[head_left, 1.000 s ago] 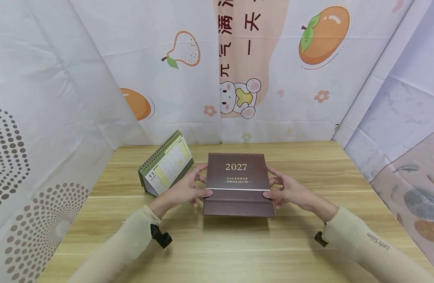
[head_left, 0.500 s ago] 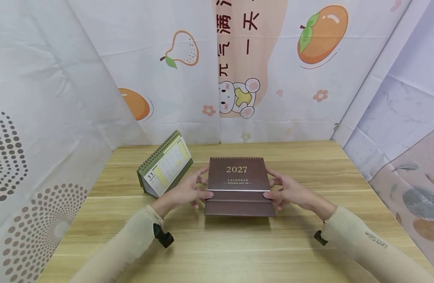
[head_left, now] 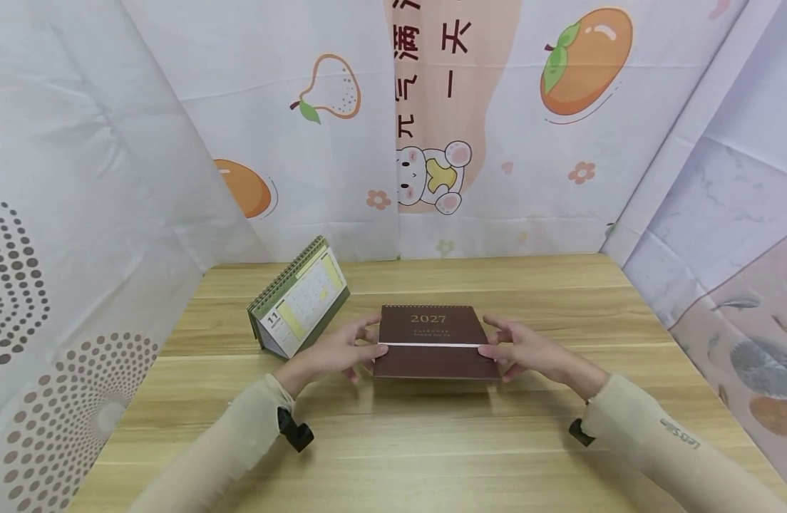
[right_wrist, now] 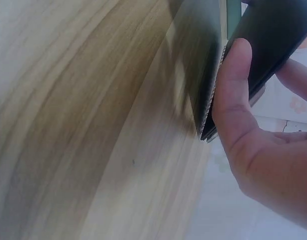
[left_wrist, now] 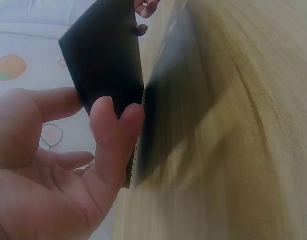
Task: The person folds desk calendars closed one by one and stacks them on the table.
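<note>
Head cam is pretty bright and even, light looks like it's from above. There's a pale sheen toward the near edge of the surface (head_left: 432,456), plus a soft shadow right under the brown calendar (head_left: 435,362), whose small print is too faint to make out properly. Bit of wide-lens stretch past the surface's side edges. Wrist cams are way murkier: hazy, calendar almost black, fuzzy shadows across the surface, grain smeary in the left one.
</note>
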The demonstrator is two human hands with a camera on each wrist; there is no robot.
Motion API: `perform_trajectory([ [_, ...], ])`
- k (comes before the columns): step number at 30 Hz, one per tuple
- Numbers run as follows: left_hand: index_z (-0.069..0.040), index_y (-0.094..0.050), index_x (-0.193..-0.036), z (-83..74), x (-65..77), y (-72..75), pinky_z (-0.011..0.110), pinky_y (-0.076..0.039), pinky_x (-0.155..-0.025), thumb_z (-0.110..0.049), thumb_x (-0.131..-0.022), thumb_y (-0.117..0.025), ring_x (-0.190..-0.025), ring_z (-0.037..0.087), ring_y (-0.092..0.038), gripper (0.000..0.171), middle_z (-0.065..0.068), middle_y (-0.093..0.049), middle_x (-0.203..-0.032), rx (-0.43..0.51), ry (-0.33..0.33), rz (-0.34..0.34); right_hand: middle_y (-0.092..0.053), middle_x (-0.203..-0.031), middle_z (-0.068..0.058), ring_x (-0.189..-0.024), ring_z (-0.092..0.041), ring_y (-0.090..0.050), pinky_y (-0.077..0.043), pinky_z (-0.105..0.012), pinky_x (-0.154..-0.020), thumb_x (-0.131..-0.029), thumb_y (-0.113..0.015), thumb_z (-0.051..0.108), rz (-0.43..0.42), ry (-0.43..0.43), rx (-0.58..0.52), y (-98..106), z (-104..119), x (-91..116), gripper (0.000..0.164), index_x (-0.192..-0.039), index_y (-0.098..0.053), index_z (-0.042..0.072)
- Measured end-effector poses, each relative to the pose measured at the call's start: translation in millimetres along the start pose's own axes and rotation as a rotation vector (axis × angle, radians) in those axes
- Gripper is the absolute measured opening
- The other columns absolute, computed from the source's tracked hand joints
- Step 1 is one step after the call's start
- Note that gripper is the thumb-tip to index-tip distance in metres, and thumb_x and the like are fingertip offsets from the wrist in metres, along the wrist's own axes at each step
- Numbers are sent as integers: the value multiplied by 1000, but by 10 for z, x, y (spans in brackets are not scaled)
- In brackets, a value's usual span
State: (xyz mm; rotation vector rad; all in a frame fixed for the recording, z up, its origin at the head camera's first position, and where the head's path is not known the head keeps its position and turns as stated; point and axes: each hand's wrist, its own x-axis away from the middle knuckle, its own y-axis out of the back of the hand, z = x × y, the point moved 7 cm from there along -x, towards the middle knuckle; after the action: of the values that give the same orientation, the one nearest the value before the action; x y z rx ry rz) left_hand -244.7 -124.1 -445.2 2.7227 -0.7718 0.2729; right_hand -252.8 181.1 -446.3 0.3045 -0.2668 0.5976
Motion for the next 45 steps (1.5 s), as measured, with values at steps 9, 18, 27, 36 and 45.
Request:
perform_trajectory([
  [9,-12,-26,-160,55,10,-2,37,-58,-54,-32,-97,-72,-89,28,-67,81,17,-52,-134,-39,28,10,-51,-118,-19,-74,-23,-58,-60,-47,-72,-99,-69,24,47,7,29,-5,-20,-13,89,-160,-10,-2],
  [18,-7,-26,-159,96,5,-29,37,-57,-53,-28,-97,-71,-90,28,-67,79,19,-53,-133,-24,22,38,-51,-117,-20,-80,-27,-64,-60,-46,-72,-99,-68,20,90,7,32,-30,-44,2,86,-159,-11,-4],
  [27,-7,-16,-162,174,24,-97,42,-59,-57,-30,-97,-71,-87,32,-69,87,21,-53,-139,-27,65,77,-52,-126,-23,-84,-32,-68,-61,-42,-67,-102,-65,26,103,-56,26,-57,-102,36,85,-161,-9,0],
  [36,-11,-15,-163,130,25,-163,45,-60,-60,-26,-99,-69,-95,31,-70,85,24,-51,-141,37,53,122,-52,-129,-24,-84,-32,-68,-61,-45,-71,-101,-65,27,92,-60,29,-61,-131,25,86,-160,-10,-2],
  [45,-5,-20,-161,113,52,-155,42,-60,-61,-27,-98,-70,-94,28,-70,84,26,-39,-152,26,65,98,-57,-119,-21,-85,-31,-70,-61,-45,-63,-96,-72,15,82,-10,121,-100,-84,-12,89,-158,-13,-8],
])
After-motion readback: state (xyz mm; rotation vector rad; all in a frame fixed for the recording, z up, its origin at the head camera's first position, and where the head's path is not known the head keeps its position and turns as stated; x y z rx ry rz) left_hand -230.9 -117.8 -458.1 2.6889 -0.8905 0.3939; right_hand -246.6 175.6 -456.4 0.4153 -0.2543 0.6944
